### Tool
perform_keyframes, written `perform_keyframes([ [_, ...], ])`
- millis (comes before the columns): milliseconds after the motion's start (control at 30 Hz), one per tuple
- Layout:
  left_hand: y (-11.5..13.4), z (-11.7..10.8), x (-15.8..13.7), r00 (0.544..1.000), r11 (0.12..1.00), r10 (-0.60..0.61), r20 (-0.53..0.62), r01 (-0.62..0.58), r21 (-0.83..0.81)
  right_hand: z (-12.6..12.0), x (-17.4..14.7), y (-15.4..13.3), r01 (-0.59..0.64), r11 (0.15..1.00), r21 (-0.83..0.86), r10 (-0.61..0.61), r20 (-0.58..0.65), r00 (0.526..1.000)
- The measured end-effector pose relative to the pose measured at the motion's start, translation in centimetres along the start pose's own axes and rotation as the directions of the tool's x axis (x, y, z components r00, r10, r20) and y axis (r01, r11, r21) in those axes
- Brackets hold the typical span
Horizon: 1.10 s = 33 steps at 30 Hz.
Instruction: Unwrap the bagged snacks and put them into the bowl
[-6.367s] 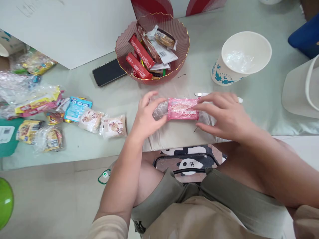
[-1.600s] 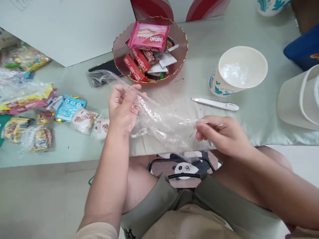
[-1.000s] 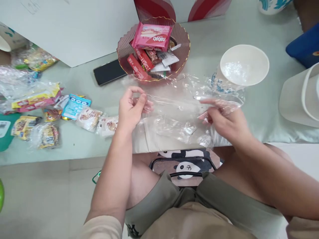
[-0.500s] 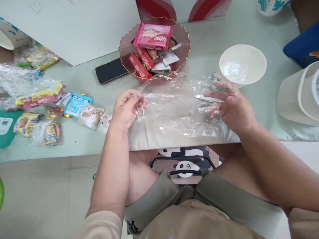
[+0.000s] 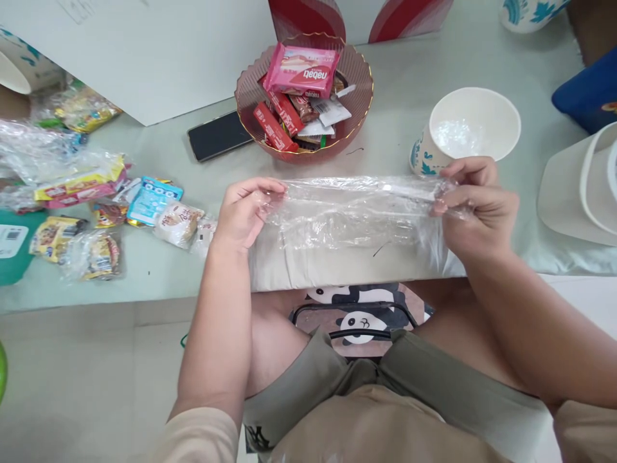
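Observation:
A clear plastic bag (image 5: 337, 222) is stretched sideways between my two hands, just above the front of the table. My left hand (image 5: 248, 212) pinches its left end between thumb and fingers. At the other end, my right hand (image 5: 477, 206) is closed on the gathered plastic. A narrow white strip (image 5: 409, 191) shows by the right fingers; whether it lies inside the bag or is held with it, I cannot tell. Just behind my right hand stands a white paper cup (image 5: 424, 151) with a blue leaf print and crumpled clear plastic inside.
A pink fluted bowl (image 5: 359, 132) of wrapped snacks sits behind the bag, beside a black phone (image 5: 219, 136). Packaged snacks (image 5: 178, 222) are strewn on the left. A white box (image 5: 183, 58) stands at the back. White containers (image 5: 562, 193) and a blue object (image 5: 588, 90) are right.
My right hand has moved outward and closed its fingers on the plastic. The bag is now pulled straighter between both hands, and the left hand stays nearly in place.

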<state>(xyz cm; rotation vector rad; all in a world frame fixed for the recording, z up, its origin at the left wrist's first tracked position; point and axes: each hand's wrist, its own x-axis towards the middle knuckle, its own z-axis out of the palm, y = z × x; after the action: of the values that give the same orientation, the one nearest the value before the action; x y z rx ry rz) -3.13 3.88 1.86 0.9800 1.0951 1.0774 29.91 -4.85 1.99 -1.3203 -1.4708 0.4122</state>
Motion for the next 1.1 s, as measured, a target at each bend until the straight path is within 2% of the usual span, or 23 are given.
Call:
perform_keyframes([
  [100, 0.1, 0.0, 0.4, 0.997, 0.999, -0.054, -0.051, 0.054, -0.007, -0.6, -0.1, 0.1, 0.117, 0.989, -0.095, -0.102, 0.149, 0.984],
  [133, 0.1, 0.0, 0.5, 0.995, 0.997, -0.076, -0.072, 0.075, -0.008, -0.7, -0.1, 0.4, 0.177, 0.979, -0.105, -0.149, 0.228, 0.962],
  [200, 0.1, 0.0, 0.6, 0.991, 0.998, -0.064, -0.116, 0.065, 0.0, -0.9, 0.0, 1.0, 0.269, 0.96, -0.075, -0.219, 0.399, 0.891],
  [267, 0.0, 0.0, 0.5, 0.99, 0.999, -0.011, -0.143, 0.018, 0.045, -0.9, 0.2, 1.4, 0.261, 0.965, -0.001, -0.22, 0.534, 0.816],
  [300, 0.0, 0.1, 0.4, 0.99, 0.997, 0.011, -0.14, -0.001, 0.072, -0.8, 0.3, 1.5, 0.206, 0.978, 0.037, -0.191, 0.562, 0.805],
  [367, -0.1, 0.3, 0.2, 0.995, 0.994, 0.019, -0.096, -0.008, 0.11, -0.4, 0.6, 1.3, 0.015, 0.997, 0.08, -0.054, 0.522, 0.851],
  [433, -0.2, 0.4, 0.0, 1.0, 0.992, 0.004, -0.023, -0.001, 0.125, 0.1, 0.9, 0.8, -0.179, 0.982, 0.061, 0.14, 0.401, 0.905],
  [467, -0.2, 0.5, -0.1, 1.0, 0.992, -0.003, 0.011, 0.001, 0.129, 0.3, 1.0, 0.5, -0.236, 0.971, 0.021, 0.215, 0.342, 0.915],
  [567, -0.1, 0.6, -0.2, 0.998, 0.987, -0.018, 0.06, 0.008, 0.16, 0.7, 1.5, 0.0, -0.245, 0.95, -0.194, 0.295, 0.294, 0.909],
  [633, -0.1, 0.6, -0.2, 0.999, 0.989, -0.023, 0.035, 0.017, 0.145, 0.6, 1.6, 0.0, -0.22, 0.92, -0.323, 0.327, 0.327, 0.887],
  [700, -0.1, 0.6, -0.3, 1.0, 0.996, -0.016, 0.005, 0.016, 0.093, 0.4, 1.5, 0.1, -0.225, 0.899, -0.376, 0.363, 0.352, 0.863],
  [800, -0.2, 0.6, -0.4, 0.999, 0.995, 0.037, 0.008, -0.038, 0.091, 0.2, 1.2, 0.1, -0.252, 0.908, -0.336, 0.36, 0.312, 0.879],
  [867, -0.4, 0.7, -0.3, 0.997, 0.99, 0.07, 0.007, -0.071, 0.125, 0.2, 1.1, 0.0, -0.294, 0.93, -0.22, 0.341, 0.219, 0.914],
  [933, -0.6, 0.7, -0.2, 0.997, 0.991, 0.075, -0.026, -0.071, 0.111, 0.3, 1.0, -0.1, -0.345, 0.936, -0.062, 0.351, 0.155, 0.924],
  [1000, -0.7, 0.8, 0.1, 0.998, 0.995, 0.041, -0.048, -0.036, 0.09, 0.3, 1.0, -0.1, -0.398, 0.917, 0.023, 0.387, 0.188, 0.903],
  [1100, -0.7, 1.1, 0.1, 0.999, 0.995, -0.036, -0.02, 0.037, 0.097, 0.1, 0.8, 0.2, -0.406, 0.906, -0.122, 0.422, 0.348, 0.837],
])
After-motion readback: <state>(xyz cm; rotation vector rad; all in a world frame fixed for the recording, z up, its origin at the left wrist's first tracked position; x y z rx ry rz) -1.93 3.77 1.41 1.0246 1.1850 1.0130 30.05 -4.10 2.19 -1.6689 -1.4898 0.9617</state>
